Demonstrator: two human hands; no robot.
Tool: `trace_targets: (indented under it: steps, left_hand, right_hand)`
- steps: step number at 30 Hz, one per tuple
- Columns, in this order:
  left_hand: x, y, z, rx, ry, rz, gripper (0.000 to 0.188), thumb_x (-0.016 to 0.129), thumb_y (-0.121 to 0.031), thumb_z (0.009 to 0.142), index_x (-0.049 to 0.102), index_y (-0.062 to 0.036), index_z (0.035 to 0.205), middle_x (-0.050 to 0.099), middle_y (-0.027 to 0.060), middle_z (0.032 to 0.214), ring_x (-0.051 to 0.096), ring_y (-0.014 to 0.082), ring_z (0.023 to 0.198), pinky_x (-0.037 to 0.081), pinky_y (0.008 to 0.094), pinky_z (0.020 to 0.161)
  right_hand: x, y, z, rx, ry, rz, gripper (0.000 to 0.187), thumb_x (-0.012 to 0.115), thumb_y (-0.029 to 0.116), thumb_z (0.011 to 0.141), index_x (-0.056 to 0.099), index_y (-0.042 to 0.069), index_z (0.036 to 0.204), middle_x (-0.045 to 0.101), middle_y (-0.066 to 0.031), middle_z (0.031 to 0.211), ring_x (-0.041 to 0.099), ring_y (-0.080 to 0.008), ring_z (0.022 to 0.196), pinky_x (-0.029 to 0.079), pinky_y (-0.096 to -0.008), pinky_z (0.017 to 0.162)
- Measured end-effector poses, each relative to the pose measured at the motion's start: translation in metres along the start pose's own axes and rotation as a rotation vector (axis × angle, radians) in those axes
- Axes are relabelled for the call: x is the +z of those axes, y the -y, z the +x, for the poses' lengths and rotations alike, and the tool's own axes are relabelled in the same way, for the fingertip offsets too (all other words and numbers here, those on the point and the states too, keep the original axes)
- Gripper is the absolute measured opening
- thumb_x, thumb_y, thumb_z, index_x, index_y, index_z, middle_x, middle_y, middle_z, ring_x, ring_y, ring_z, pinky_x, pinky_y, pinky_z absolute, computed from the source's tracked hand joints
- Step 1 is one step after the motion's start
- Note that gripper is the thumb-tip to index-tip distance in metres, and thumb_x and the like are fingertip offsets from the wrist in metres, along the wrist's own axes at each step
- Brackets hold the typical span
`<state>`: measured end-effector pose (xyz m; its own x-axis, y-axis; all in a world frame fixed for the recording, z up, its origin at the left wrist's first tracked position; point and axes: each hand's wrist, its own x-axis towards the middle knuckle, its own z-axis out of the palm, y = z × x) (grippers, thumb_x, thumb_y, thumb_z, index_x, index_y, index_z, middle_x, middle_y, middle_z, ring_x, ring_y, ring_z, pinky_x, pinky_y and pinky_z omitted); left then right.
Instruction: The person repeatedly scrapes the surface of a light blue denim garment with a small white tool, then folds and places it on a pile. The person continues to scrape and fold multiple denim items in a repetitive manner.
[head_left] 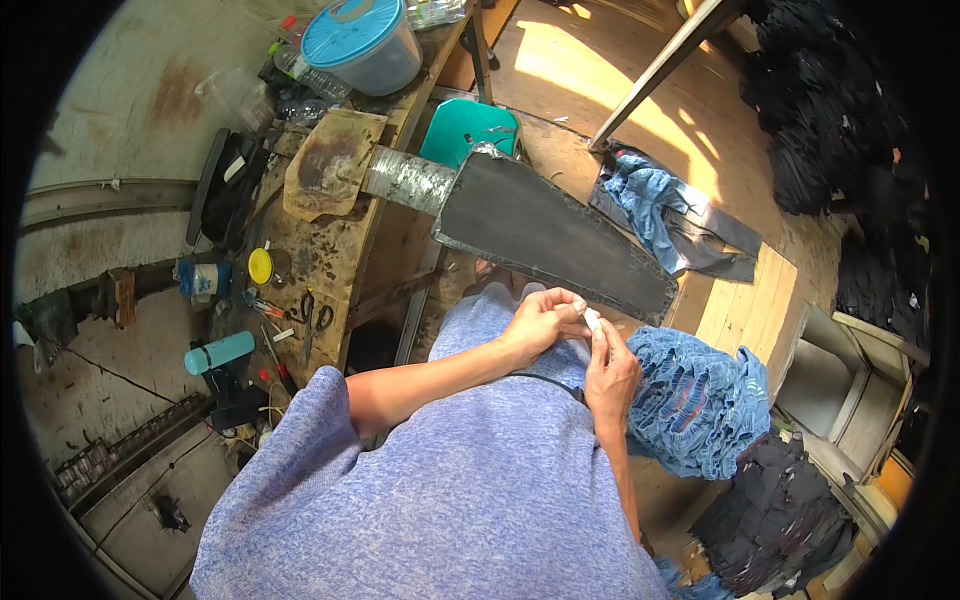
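Observation:
My left hand [540,328] and my right hand [612,378] meet in front of my waist, fingers closed in a pinch. Between their fingertips is a small white piece [591,319]; its kind is too small to make out. Just beyond the hands lies a long, dark, tapered board [545,235] with a shiny wrapped edge. A silvery wrapped arm [408,180] joins it to the wooden workbench on the left. To the right of my right hand sits a big bundle of blue denim pieces [695,400].
The stained workbench [335,240] carries scissors [315,315], a yellow-lidded jar [262,265], a teal bottle [220,353] and a blue-lidded tub [365,50]. A green stool [468,130] stands behind the board. Jeans [675,215] lie on the floor. Black cloth piles [775,515] are at right.

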<state>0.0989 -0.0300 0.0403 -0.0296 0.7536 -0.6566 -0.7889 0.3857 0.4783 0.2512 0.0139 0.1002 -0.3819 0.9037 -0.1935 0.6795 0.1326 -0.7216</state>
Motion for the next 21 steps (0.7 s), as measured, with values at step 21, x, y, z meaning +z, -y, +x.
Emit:
trace_targets:
  steps: [21]
  left_hand:
    - [-0.0042,-0.0027,-0.0024,-0.015,-0.017,-0.007,0.017,0.064,-0.016,0.11,0.066,0.0005,0.115,0.075,0.014,0.114,0.078,0.024,0.098,0.065,0.0352,0.092]
  right_hand:
    - [0.0044,-0.0005,-0.002,-0.034,-0.033,0.017,0.028,0.061,0.024,0.11,0.077,0.005,0.124,0.079,-0.0216,0.101,0.078,-0.0386,0.088,0.058,-0.0446,0.076]
